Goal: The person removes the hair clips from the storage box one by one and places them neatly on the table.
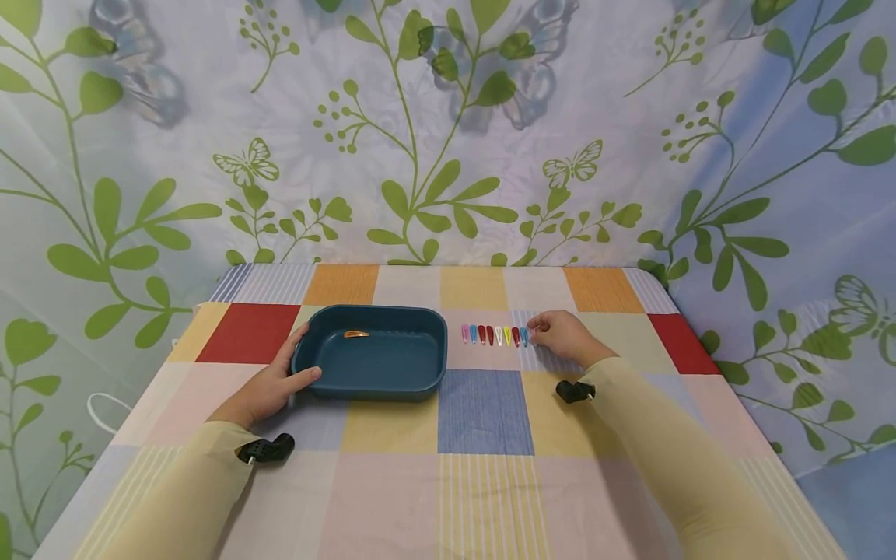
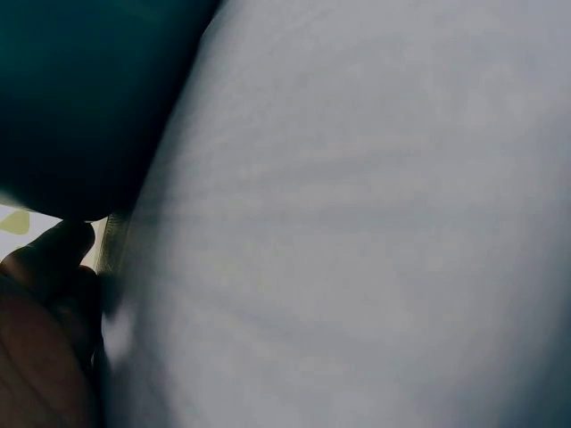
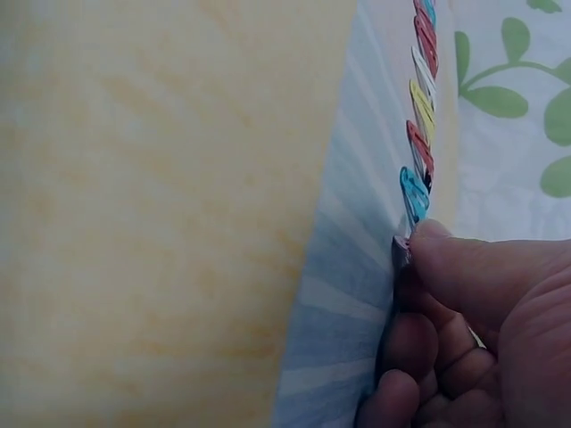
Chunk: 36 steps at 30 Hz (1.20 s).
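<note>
A dark teal rectangular tray [image 1: 378, 391] stands left of centre on the table, with one orange snap hair clip [image 1: 355, 334] lying inside. My left hand [image 1: 269, 385] holds the tray's left end, thumb over the rim and fingers along the outer wall. Right of the tray runs a row of snap hair clips in pink, blue, red, white and yellow [image 1: 507, 336]. At the row's right end my right hand [image 1: 565, 337] pinches a pale pinkish hair clip [image 3: 401, 250] between thumb and fingers, mostly covered. Beside it lies a blue hair clip [image 3: 413, 192].
A patchwork-patterned cloth [image 1: 483, 412] covers the table. Behind and at the sides hangs a curtain [image 1: 448, 117] with green leaves and butterflies. A white cable [image 1: 105, 416] loops off the left edge. Black wrist-camera pieces [image 1: 575, 390] stick out at both cuffs.
</note>
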Tool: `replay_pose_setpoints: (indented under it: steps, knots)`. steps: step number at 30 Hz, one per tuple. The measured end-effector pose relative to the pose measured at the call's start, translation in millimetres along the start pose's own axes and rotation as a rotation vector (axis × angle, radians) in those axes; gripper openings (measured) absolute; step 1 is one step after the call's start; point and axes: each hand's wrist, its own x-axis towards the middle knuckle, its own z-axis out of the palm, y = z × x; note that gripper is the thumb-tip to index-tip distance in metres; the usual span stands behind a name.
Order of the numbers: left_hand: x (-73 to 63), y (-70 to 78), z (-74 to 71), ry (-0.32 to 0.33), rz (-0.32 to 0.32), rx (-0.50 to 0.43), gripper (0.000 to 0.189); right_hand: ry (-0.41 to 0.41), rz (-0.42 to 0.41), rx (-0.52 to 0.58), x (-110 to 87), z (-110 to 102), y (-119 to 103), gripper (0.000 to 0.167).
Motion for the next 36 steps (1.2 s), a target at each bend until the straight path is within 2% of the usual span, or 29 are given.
replay_pose_setpoints:
  steps: [6,12,21,36]
  knots:
    - [0.5,-0.3,-0.4,-0.004,-0.009,0.005,0.099,-0.004,0.006,-0.002,0.0,-0.4,2.4,0.032]
    - [1.0,0.7,0.2,-0.003,0.004,-0.006,0.098,-0.007,-0.007,0.008,-2.3,-1.3,5.4,0.034]
    - [0.8,2.4,0.7,-0.008,-0.009,-0.017,0.1,-0.007,-0.046,0.005,-5.4,-6.0,7.8,0.039]
    - [0.7,-0.8,0.4,-0.005,0.016,-0.029,0.099,-0.015,-0.022,0.063,-4.3,-2.1,12.0,0.041]
